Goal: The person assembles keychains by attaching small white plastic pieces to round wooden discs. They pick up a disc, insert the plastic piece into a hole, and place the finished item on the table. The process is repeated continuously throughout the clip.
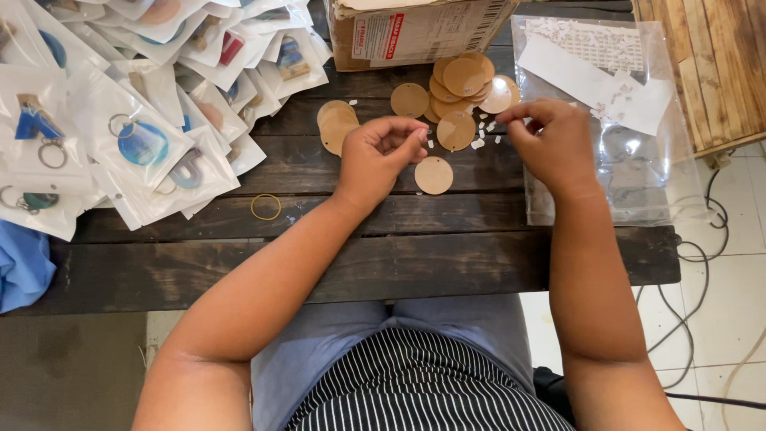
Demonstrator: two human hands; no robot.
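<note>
My left hand [381,157] hovers over the dark wooden table [399,263], fingers curled with thumb and forefinger pinched; whether something tiny sits between them is hidden. A single round tan disc [434,175] lies just right of it. My right hand [546,142] rests at the edge of a clear plastic bag [638,183], fingertips pinched together near small white paper scraps [483,136]. A heap of tan discs [463,84] lies behind both hands, with two more discs [337,126] to the left.
Many clear packets holding keyrings [136,112] cover the table's left side. A cardboard box [415,32] stands at the back. A yellow rubber band [266,207] lies near the left forearm. White sheets [598,68] sit in the bag. Cables [702,263] trail on the tiled floor.
</note>
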